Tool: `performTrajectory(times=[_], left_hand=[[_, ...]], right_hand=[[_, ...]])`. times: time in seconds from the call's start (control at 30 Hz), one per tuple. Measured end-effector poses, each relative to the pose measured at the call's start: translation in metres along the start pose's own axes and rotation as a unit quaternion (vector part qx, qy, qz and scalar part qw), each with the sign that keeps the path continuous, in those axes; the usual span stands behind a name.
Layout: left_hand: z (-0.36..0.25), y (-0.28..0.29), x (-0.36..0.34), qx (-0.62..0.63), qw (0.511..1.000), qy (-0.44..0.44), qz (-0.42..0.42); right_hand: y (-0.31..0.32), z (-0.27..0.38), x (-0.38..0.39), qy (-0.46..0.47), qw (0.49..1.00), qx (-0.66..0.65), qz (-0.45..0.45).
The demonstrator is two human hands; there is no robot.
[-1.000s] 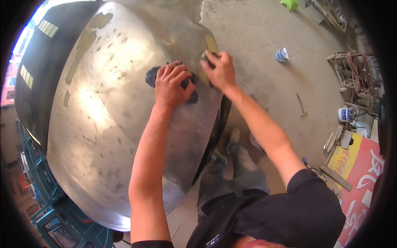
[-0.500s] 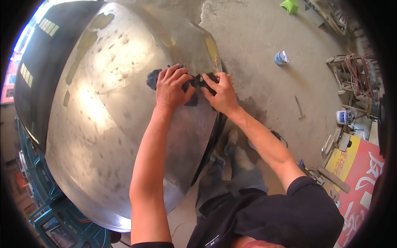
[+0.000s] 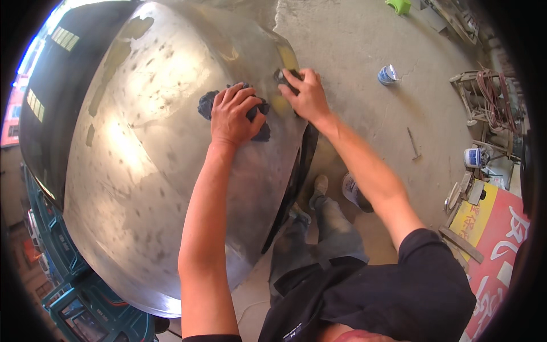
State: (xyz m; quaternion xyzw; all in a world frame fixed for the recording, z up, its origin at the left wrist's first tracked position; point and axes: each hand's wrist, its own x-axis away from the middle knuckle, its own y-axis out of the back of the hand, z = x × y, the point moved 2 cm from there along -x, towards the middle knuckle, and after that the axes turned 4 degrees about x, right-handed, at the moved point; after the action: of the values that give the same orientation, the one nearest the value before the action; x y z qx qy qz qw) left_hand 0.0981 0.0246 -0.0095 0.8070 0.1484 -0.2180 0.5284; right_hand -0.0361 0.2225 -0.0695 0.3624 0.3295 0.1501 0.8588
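A large grey, curved car panel (image 3: 165, 188), blotched with dark spots and bare-looking patches, fills the left and middle. My left hand (image 3: 235, 114) lies over a crumpled dark blue cloth (image 3: 208, 106), fingers bent around it and pressing it to the panel. To its right, my right hand (image 3: 309, 96) grips a small dark block (image 3: 279, 75) between thumb and fingers. The block rests on the panel near its right edge, beside a yellowish patch (image 3: 288, 57). My fingers cover part of the block, so its underside is hidden.
On the concrete floor to the right stand a small blue-white tub (image 3: 387, 75) and a bucket (image 3: 354, 191) near my legs. A hammer-like tool (image 3: 413, 142) lies between them and a metal rack (image 3: 484, 97). A red-yellow sign (image 3: 496, 245) leans at lower right; teal cases (image 3: 97, 308) sit lower left.
My right hand has moved the block forward along the panel's right edge, away from my left hand. The left hand and cloth have shifted slightly left and forward.
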Motion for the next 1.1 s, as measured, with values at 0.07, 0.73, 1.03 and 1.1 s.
performTrajectory(times=[0.07, 0.73, 1.03, 1.1], left_hand=[[0.006, 0.003, 0.008, -0.007, 1.000, -0.003, -0.005], [0.004, 0.009, 0.005, -0.006, 1.000, -0.005, -0.004], [0.005, 0.005, 0.007, -0.001, 1.000, -0.003, -0.003], [0.005, 0.006, 0.007, -0.001, 1.000, 0.003, -0.003]], right_hand=[[-0.003, 0.016, 0.033, 0.038, 0.999, 0.007, 0.024], [0.005, 0.032, 0.057, 0.066, 0.997, -0.041, 0.022], [0.001, 0.024, 0.048, 0.041, 0.999, 0.008, 0.001], [0.006, 0.033, 0.061, 0.068, 0.997, -0.037, 0.018]])
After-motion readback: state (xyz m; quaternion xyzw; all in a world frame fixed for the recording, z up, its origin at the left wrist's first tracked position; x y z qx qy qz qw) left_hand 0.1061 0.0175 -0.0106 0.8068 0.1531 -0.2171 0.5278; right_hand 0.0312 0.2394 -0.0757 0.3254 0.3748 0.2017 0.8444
